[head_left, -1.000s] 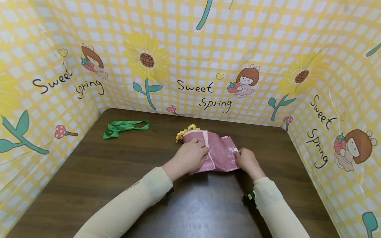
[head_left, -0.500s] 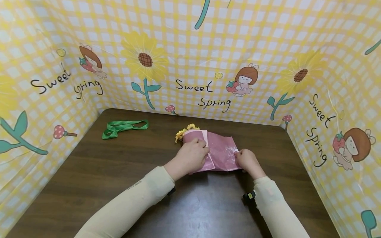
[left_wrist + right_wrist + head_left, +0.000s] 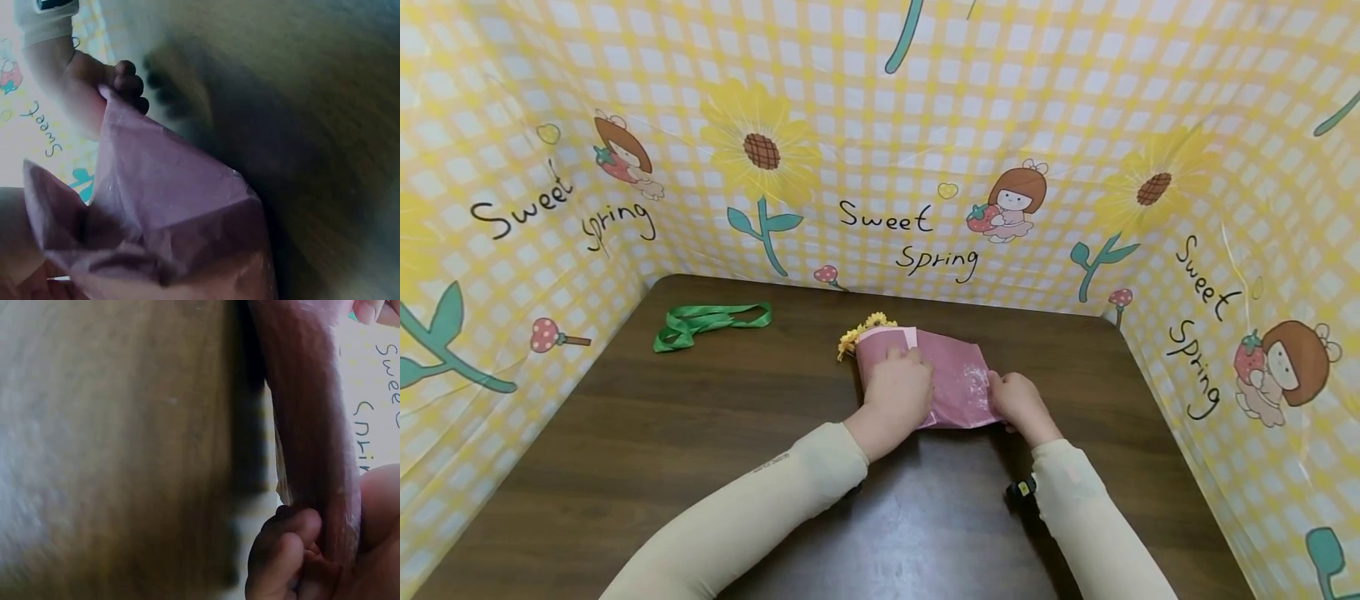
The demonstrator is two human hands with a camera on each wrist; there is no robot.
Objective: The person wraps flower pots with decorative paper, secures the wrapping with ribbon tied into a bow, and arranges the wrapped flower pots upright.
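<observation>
A small bouquet of yellow flowers (image 3: 852, 340) lies on the table, wrapped in pink paper (image 3: 953, 379). The blooms poke out at the wrap's left end; the stems are hidden. My left hand (image 3: 898, 393) lies over the paper's left half, fingers bent on it near the pale folded edge. At the other end, my right hand (image 3: 1021, 402) pinches the paper's lower right corner between thumb and fingers. In the left wrist view the paper (image 3: 175, 165) stretches up to that right hand (image 3: 87, 81), with an open fold nearer the camera. The right wrist view shows curled fingers (image 3: 290, 550) at the paper's edge.
A loosely folded green ribbon (image 3: 707, 322) lies at the table's back left. The dark wooden table (image 3: 700, 433) is enclosed at the back and sides by a yellow checked cloth (image 3: 880, 125).
My left hand has slid to the right across the paper, covering more of the pale folded edge. My right hand keeps hold of its corner, and the paper's top edge lies flatter.
</observation>
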